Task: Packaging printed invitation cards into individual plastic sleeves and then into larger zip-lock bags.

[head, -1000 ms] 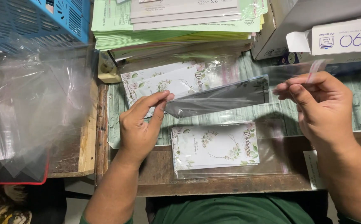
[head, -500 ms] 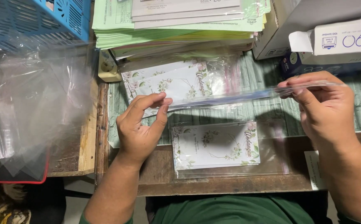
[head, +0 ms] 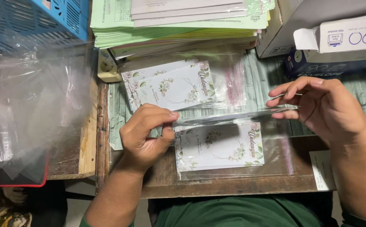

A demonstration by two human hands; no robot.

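Both hands were clamped on a clear plastic sleeve (head: 233, 115) held edge-on above the table (head: 233, 187): the left hand (head: 143, 138) pinched its nine o'clock end, the right hand (head: 321, 105) its three o'clock end. A bagged floral card (head: 218, 147) lay at six o'clock beneath it, another floral card (head: 170, 86) at eleven o'clock.

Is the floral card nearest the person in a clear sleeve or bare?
In a sleeve: the floral card lies inside a clear plastic sleeve extending past its right edge.

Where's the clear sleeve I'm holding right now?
In the head view, the clear sleeve stretches edge-on between left hand and right hand, above a bagged floral card.
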